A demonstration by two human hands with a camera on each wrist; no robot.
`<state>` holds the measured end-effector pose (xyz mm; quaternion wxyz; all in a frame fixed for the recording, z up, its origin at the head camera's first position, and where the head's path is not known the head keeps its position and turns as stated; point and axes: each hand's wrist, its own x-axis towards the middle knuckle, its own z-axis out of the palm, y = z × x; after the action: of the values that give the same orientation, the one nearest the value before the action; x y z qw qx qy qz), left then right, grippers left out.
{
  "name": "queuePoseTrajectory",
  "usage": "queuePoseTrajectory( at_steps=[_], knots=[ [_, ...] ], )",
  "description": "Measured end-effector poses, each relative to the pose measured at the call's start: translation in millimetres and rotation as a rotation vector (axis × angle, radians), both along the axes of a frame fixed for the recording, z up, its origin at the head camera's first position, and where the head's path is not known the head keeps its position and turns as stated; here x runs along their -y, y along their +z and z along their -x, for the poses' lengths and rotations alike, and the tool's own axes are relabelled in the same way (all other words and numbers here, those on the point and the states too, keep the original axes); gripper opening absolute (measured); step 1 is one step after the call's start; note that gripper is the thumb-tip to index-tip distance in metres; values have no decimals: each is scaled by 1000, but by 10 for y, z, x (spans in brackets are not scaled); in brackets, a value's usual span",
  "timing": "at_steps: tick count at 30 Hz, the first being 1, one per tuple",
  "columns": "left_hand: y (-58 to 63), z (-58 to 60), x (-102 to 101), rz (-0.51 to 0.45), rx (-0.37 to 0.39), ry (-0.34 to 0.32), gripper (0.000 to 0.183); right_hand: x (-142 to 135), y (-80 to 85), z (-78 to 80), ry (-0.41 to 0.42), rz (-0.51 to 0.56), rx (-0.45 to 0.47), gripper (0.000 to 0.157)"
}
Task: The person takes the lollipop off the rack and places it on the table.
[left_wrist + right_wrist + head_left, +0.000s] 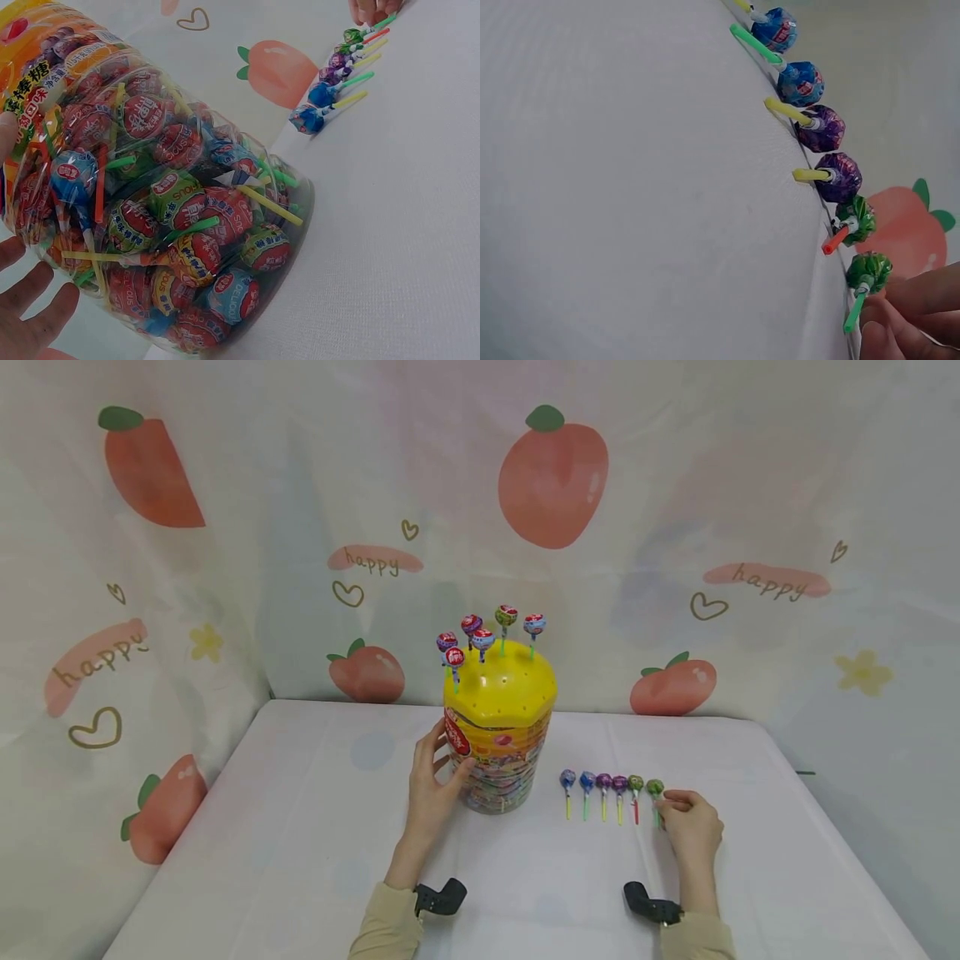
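A clear ribbed jar (501,785), packed with wrapped lollipops, stands on the table under a yellow lid (510,681). Several lollipops stand upright in the lid's holes, among them a green one (506,615). My left hand (433,785) holds the jar's left side, thumb on the front and fingers spread round the side. To the right of the jar, several lollipops lie in a row. At the row's right end, my right hand (692,827) pinches a green lollipop (869,271) with a green stick; the exact contact is partly hidden.
Within the row lie a green lollipop with a red stick (853,221), purple ones (838,177) and blue ones (801,84). A white cloth covers the table (300,827). Behind it hangs a printed curtain (450,468). Each wrist wears a black device (442,897).
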<state>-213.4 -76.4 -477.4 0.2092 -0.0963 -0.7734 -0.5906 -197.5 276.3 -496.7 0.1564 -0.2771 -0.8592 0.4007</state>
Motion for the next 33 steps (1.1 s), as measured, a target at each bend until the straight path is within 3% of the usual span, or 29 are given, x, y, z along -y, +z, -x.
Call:
queuePoseTrajectory(
  at_steps=[14,23,33],
  knots=[
    [-4,13,-29,2,-18,-5,72,240,308,-101,19,-29,-50,23],
    [0,-23,-9,-9,-27,5,72,509,509,-137,89,-68,-202,19],
    [-28,4,-3,-10,-44,-1,73,791,750,-75,129,2,-407,14]
  ],
)
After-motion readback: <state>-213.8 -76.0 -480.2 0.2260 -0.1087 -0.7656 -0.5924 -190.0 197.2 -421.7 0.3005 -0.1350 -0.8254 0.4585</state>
